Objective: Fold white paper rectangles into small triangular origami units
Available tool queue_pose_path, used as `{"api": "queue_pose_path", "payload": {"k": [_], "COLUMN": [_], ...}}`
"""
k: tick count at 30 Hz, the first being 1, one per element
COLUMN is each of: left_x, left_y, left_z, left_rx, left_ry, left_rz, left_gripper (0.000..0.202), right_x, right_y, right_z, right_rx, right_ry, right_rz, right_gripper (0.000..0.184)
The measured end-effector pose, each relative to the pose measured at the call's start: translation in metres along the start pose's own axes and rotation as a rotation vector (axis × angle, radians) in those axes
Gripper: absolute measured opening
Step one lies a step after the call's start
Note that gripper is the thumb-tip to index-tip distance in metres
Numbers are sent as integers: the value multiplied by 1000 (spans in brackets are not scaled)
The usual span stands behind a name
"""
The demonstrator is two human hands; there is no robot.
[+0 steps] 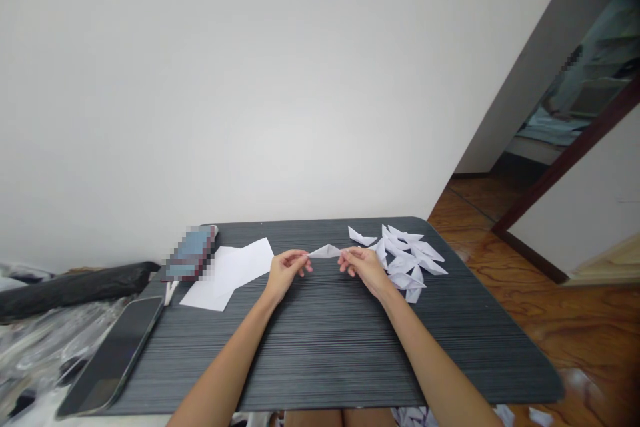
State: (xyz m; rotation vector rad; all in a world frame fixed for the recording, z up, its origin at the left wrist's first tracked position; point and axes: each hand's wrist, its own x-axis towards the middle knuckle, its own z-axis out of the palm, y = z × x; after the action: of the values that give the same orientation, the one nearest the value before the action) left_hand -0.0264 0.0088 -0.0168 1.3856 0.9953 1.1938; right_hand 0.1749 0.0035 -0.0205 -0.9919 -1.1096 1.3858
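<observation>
Between my two hands a folded white paper boat (325,251) is stretched out above the dark table. My left hand (289,268) pinches its left tip between thumb and fingers. At the opposite tip, my right hand (364,265) has the same kind of pinch. Just beyond the right hand lies a heap of folded paper boats (407,257), partly hidden by that hand. One paper boat (361,237) sits a little apart at the heap's far left. White paper sheets (245,263) lie overlapping to the left of my left hand.
A dark striped table (325,353) stands against a pale wall. On its left are a dark phone (117,353) and a pixelated device (190,253) with a white cable. Plastic-wrapped items (50,340) lie beyond the left edge. Paper pieces (541,416) are on the floor at right.
</observation>
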Motion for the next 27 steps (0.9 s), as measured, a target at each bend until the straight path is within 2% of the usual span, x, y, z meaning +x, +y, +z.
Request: {"api": "queue_pose_path", "payload": {"k": [5, 7, 9, 12, 15, 18, 20, 23, 25, 27], "left_x": [2, 1, -2, -6, -11, -21, -31, -42, -42, -35], "left_y": [-11, -14, -16, -16, -13, -8, -4, 2, 5, 6], "left_z": [-4, -5, -5, -4, -2, -1, -2, -2, 0, 7], "left_rx": [358, 521, 715, 949, 1119, 1279, 1354, 1419, 1427, 1397], "left_ry": [119, 128, 96, -13, -120, -199, -218, -172, -158, -193], "left_rz": [52, 75, 158, 285, 339, 381, 412, 424, 420, 424], "left_gripper": [22, 21, 20, 23, 29, 29, 26, 31, 31, 29], "right_x": [5, 5, 3, -3, -10, -20, -27, -39, -44, -46], "right_y": [15, 20, 23, 24, 25, 24, 23, 19, 16, 13], "right_z": [1, 2, 3, 7, 11, 15, 16, 16, 16, 16], "right_rx": [-395, -517, -645, -861, -1037, -1190, -1316, -1487, -1552, -1579], "right_ry": [188, 227, 247, 213, 146, 76, 34, 10, -2, -15], "right_rz": [-160, -178, -206, -310, -423, -477, -504, -526, -521, -512], "right_gripper": [18, 16, 13, 14, 20, 25, 24, 23, 25, 25]}}
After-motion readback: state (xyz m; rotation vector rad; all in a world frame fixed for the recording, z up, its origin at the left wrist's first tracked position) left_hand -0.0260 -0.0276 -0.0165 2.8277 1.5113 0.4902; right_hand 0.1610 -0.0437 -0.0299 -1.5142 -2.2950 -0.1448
